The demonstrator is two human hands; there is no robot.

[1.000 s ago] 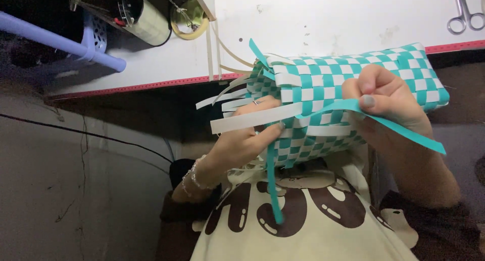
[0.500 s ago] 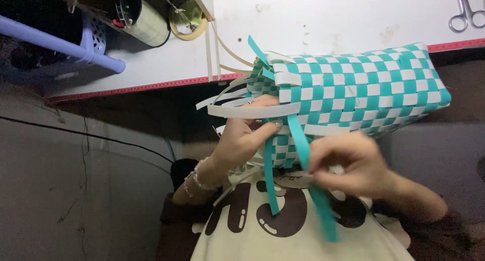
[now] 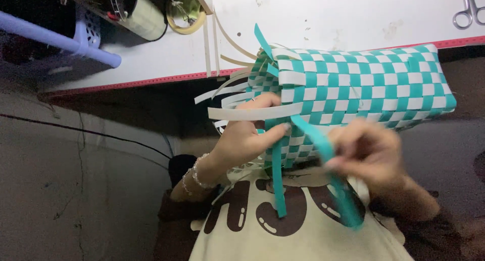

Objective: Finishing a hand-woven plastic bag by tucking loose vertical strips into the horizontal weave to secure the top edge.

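your left hand (image 3: 247, 137) is clamped on the near end of the woven basket (image 3: 364, 89), fingers curled over its open, unfinished edge and thumb pressed against the checkered wall; the basket is teal and white and lies on its side, its long axis running from your left hand out toward the right, its upper edge against the rim of the white bench (image 3: 323, 18); your right hand (image 3: 369, 152) sits just below the basket, blurred, its fingers pinched together on a loose teal strip (image 3: 323, 150); that strip leaves the basket wall right beside your left thumb and slants down and to the right, through the right hand and past it over your cream shirt (image 3: 283, 235); a second teal strip (image 3: 278, 185) hangs straight down from the same edge, untouched, nearer the left hand; loose white strips (image 3: 252, 112) fan out from the open end, to the left of the basket; well above the basket a pair of scissors (image 3: 467, 8) lies on the bench at far right, and a tape roll (image 3: 186, 19) sits up to the left.
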